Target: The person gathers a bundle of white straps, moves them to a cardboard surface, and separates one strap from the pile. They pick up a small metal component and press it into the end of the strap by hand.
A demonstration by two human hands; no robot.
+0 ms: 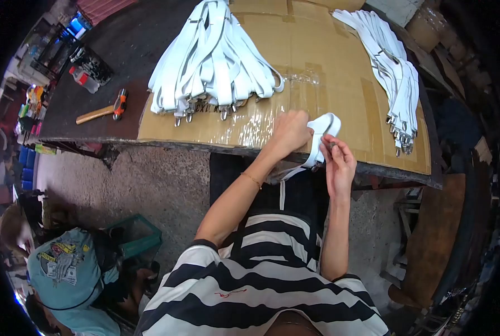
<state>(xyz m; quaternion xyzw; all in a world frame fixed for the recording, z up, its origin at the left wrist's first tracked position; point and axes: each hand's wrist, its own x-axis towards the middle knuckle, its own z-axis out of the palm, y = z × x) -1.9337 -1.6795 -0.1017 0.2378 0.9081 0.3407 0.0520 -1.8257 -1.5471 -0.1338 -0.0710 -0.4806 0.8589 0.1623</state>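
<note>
White suspenders (pixel 325 124) with a looped strap hang over the front edge of the table, a loose end trailing below it. My left hand (pixel 290 133) is closed on the strap's left side, its fingers mostly turned away from view. My right hand (pixel 340 168) pinches at the strap's right side, and a small dark bit shows at its fingertips, too small to name. A large fanned pile of white suspenders (pixel 213 61) with metal clips lies on the cardboard beyond my left hand. Another bundle of suspenders (pixel 387 67) lies at the right, clips toward me.
Taped cardboard (pixel 350 84) covers much of the dark table (pixel 132 61). To the left are a hammer (pixel 101 112) with a wooden handle and a red-labelled bottle (pixel 85 79). A person in a teal shirt (pixel 68 274) sits at lower left beside a green frame (pixel 141 235).
</note>
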